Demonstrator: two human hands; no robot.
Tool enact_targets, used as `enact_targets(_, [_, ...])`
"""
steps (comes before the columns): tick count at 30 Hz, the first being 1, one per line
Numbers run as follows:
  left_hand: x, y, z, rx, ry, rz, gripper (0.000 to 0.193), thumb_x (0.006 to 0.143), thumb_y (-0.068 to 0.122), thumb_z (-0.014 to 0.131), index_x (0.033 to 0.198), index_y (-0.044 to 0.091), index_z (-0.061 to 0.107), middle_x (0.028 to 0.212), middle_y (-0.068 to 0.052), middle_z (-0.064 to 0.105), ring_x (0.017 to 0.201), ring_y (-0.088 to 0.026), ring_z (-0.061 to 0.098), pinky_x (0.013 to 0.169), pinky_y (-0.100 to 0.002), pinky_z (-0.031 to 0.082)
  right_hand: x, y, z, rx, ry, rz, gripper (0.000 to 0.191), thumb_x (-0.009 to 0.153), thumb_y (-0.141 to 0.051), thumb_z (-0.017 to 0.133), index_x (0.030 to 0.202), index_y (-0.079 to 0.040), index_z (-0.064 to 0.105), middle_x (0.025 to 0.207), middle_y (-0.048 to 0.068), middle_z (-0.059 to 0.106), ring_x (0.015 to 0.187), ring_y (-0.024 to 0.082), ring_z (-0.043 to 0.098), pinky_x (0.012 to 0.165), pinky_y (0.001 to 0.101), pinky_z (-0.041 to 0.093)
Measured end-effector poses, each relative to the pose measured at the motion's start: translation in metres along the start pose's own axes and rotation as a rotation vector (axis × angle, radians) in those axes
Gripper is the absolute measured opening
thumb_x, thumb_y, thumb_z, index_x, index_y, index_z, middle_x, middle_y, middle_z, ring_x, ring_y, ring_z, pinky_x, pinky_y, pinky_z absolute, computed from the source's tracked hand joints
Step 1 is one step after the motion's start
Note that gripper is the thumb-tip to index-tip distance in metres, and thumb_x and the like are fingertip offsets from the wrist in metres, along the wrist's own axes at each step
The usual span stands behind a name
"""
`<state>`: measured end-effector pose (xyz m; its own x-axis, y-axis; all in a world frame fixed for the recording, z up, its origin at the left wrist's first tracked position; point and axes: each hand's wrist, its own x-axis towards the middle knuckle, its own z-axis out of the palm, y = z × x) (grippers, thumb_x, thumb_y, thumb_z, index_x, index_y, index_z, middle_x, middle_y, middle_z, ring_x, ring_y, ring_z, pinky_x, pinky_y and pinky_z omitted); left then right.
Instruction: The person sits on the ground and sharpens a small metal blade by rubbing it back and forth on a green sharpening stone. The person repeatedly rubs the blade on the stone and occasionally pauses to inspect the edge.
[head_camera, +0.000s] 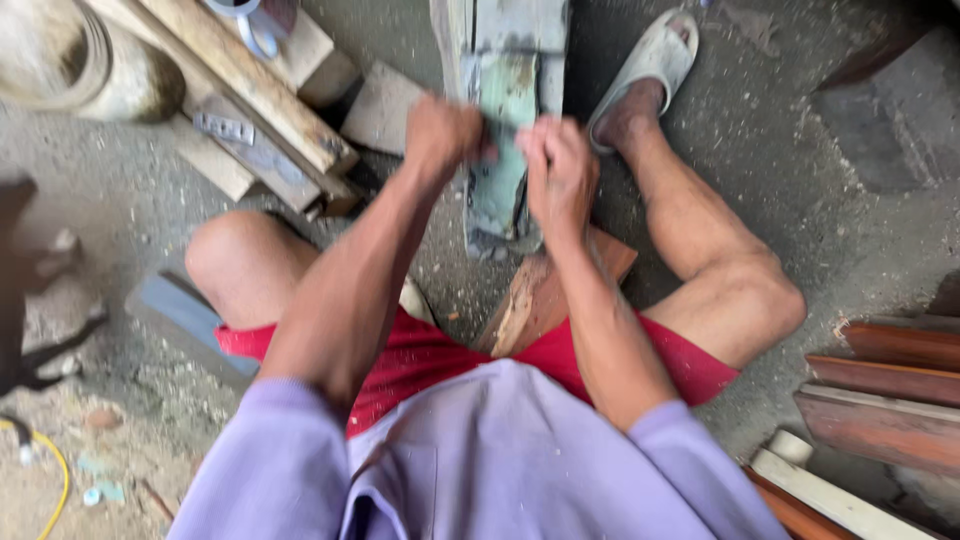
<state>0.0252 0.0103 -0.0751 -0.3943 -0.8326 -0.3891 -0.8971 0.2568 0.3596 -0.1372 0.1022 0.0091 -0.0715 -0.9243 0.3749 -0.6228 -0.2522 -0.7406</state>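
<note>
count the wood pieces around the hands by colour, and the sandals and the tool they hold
Pale wood planks, upper left: 3, roughly; the stack is blurred
Reddish wood boards, right edge: 3
Reddish block under the legs: 1
Grey-green metal tool, gripped by left hand and right hand: 1
Pale sandal: 1
Total: 9

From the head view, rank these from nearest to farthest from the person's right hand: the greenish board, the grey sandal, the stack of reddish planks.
Measured from the right hand:
1. Greenish board, gripped, right beside it.
2. Grey sandal, just above and to the right.
3. Reddish planks, far off at the lower right edge.
</note>
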Motion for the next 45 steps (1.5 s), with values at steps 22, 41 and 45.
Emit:
enact_targets(22, [-0.040,-0.021,0.041,-0.159,0.488,0.080,0.034,0.088,0.041,0.068,0.078,0.010,0.076,0.074,-0.015,0.074,0.070,-0.032,0.071,0.065,-0.044,0.054,-0.023,0.004,0.009,0.070,-0.041,0.126,0.017,0.097,-0.017,0.063,0.097,-0.004,0.074,0.102,0.014,0.070,0.099,0.029,0.068,0.089,0.0396,0.054])
enact_targets(41, [0.015,0.003,-0.012,-0.297,0.144,-0.180,0.038,0.090,0.042,0.058,0.071,0.014,0.076,0.070,-0.007,0.077,0.059,-0.017,0.070,0.061,-0.033,0.058,0.010,0.017,0.011,-0.075,0.010,0.070,0.016,0.099,-0.019,0.066,0.094,-0.007,0.075,0.102,0.009,0.072,0.099,0.028,0.065,0.089,0.0414,0.048])
enact_targets(45, [-0.041,0.014,0.019,-0.613,-0.073,-0.373,0.042,0.103,0.039,0.047,0.084,0.015,0.075,0.078,-0.010,0.076,0.067,-0.025,0.076,0.071,-0.039,0.058,-0.037,0.000,-0.001,0.020,-0.057,0.088,0.016,0.101,-0.018,0.063,0.096,-0.007,0.073,0.105,0.009,0.069,0.101,0.027,0.066,0.091,0.0406,0.051])
